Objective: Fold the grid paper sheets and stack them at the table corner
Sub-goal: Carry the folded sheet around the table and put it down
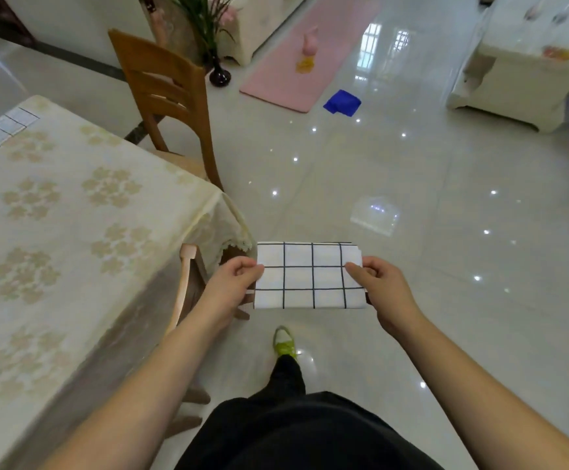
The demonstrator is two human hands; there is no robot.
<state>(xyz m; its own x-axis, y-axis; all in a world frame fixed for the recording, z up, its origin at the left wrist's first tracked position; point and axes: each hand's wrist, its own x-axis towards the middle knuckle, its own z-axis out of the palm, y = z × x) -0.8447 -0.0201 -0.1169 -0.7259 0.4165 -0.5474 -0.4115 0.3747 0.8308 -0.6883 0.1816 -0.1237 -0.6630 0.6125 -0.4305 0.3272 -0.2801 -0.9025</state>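
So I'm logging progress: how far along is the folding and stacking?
One folded grid piece already lies at the far corner of the table. A second, the folded grid sheet, is held over the floor between the left hand and right hand, off the table. Left: carry it over and stack it on the first. No other sheets show.

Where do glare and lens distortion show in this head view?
Head view: bright ceiling-light spots and window reflections glare off the glossy floor; the wide lens bows the table edge and chair; the grid sheet between both hands stays sharp.
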